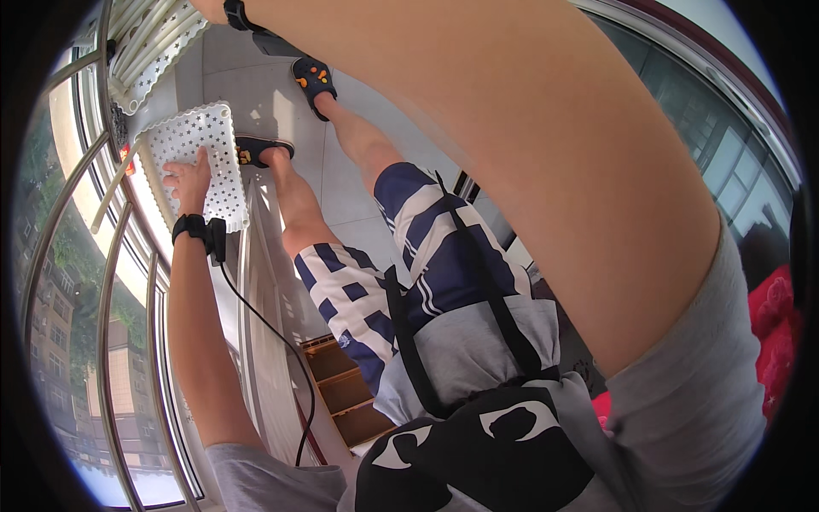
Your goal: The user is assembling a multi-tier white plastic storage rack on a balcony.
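My left hand (189,179) is over a white shelf panel (217,128) with a scalloped rim and a dark star pattern. Its fingers are spread, with the thumb pointing away, and nothing shows in its grasp. Whether the palm touches the panel I cannot tell. At the top edge, my right hand (207,8) is mostly cut off and its fingers are hidden. It is nearest to a second starred panel (175,47) that has several white tubes (147,43) lying on it. A pale rod (115,188) slants beside the first panel, near the window railing.
Metal railing bars (64,175) curve along the window on the left. A black cable (273,328) hangs from my left wristband (198,232). My feet in dark clogs (314,78) stand on grey floor tiles (341,171). A wooden shelf unit (341,388) stands low behind, with red fabric (772,311) at right.
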Demonstrator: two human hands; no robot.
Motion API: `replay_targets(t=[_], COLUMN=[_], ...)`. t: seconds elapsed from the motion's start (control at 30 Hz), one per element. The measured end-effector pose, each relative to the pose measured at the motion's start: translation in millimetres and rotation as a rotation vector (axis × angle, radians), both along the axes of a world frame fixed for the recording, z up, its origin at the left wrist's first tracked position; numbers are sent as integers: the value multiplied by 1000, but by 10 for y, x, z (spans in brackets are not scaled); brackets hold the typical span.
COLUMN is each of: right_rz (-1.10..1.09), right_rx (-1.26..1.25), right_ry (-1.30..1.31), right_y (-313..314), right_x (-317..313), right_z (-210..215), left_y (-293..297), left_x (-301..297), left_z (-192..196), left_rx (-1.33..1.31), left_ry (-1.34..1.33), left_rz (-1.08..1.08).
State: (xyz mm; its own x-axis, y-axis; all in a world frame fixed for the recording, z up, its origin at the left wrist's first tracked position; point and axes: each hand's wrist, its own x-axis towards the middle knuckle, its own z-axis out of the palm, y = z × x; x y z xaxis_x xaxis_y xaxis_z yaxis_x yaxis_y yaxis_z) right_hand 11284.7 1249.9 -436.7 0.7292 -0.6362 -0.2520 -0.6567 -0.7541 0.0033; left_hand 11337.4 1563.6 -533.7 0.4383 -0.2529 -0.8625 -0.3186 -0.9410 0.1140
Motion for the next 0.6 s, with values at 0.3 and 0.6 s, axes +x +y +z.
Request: replay_targets(t=[0.3,0.6], right_rz=[-22,203], right_rx=[152,258], right_ry=[-88,-476], right_y=[-99,-25], right_x=[101,-318], right_z=[-136,863], left_y=[111,-40], left_x=[82,-65], left_z=[-188,342], left_rx=[53,-60], left_ry=[-88,37], left_rz=[18,141])
